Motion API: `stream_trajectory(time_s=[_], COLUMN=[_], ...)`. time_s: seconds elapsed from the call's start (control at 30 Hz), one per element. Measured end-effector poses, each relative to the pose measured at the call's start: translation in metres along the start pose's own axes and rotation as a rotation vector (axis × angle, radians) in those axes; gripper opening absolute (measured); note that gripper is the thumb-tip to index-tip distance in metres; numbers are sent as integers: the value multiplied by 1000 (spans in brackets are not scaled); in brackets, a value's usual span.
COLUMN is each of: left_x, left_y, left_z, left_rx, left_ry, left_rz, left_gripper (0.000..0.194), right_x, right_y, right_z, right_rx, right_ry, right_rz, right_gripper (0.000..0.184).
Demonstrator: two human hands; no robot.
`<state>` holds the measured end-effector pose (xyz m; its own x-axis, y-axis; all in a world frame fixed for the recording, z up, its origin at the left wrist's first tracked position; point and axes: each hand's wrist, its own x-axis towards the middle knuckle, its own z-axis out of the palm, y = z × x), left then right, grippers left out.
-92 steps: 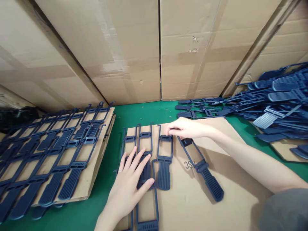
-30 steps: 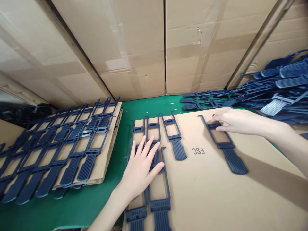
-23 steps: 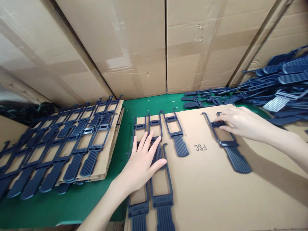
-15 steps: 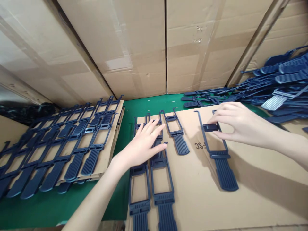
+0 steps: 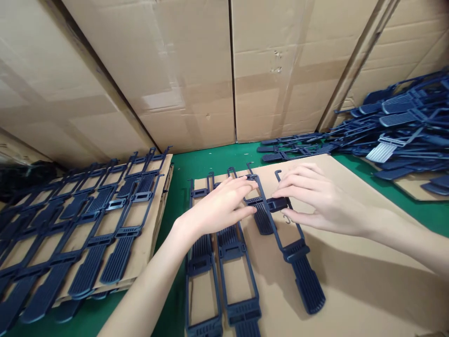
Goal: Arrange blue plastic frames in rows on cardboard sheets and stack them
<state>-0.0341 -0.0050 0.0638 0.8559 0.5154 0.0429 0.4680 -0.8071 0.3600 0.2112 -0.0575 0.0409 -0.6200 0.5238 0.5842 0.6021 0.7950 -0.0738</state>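
My right hand [image 5: 317, 201] pinches the cross-piece of a dark blue plastic frame part [image 5: 291, 248] and holds it slanted just above a cardboard sheet [image 5: 351, 281]. My left hand [image 5: 220, 208] lies flat with fingers spread on the row of like parts [image 5: 224, 252] laid side by side at the sheet's left end. Its fingertips touch the rightmost laid part [image 5: 257, 213]. The held part's upper end sits right beside that part.
A second cardboard sheet [image 5: 147, 234] on the left is covered with several rows of the same parts. A loose heap of them [image 5: 396, 131] lies at the right. Tall cardboard boxes [image 5: 196, 70] wall the back. The table top is green [image 5: 210, 161].
My right hand has carried the part leftward across the sheet, from its right side to beside the laid row. My left hand has slid up and right along the row.
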Motion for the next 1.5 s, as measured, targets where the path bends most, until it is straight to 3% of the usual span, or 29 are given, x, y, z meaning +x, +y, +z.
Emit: stream_trajectory(time_s=[0.2,0.33,0.4,0.57,0.7,0.9,1.07,1.3,1.4,1.5], left_x=[-6,-7,-6,0,5,8,8,4,0,-3], left_y=[6,6,6,8,9,10,16,18,15,13], left_z=[4,3,1,1,8,20,24,18,12,8], left_rx=[-344,-544,-572,-478,-461,-336,-140,49,90,134], left_ry=[130,145,163,231,268,345,306,169,34,-48], left_rz=[-6,-9,-20,-36,-116,-262,-289,-225,-158,-105], left_gripper=[70,77,66,17,13,16,19,21,19,19], right_x=[11,17,17,10,6,1,0,-4,-14,-25], right_y=[-5,-11,-13,-13,-16,-29,-34,-28,-21,-17], right_z=[15,16,12,-2,-5,0,8,18,24,30], right_rx=[196,360,457,747,891,873,811,733,805,887], right_ry=[113,102,45,-42,-132,-328,-350,-299,-343,-386], right_rz=[-64,-48,51,430,646,672,698,781,860,1003], right_gripper=[22,21,22,19,26,34,40,27,33,52])
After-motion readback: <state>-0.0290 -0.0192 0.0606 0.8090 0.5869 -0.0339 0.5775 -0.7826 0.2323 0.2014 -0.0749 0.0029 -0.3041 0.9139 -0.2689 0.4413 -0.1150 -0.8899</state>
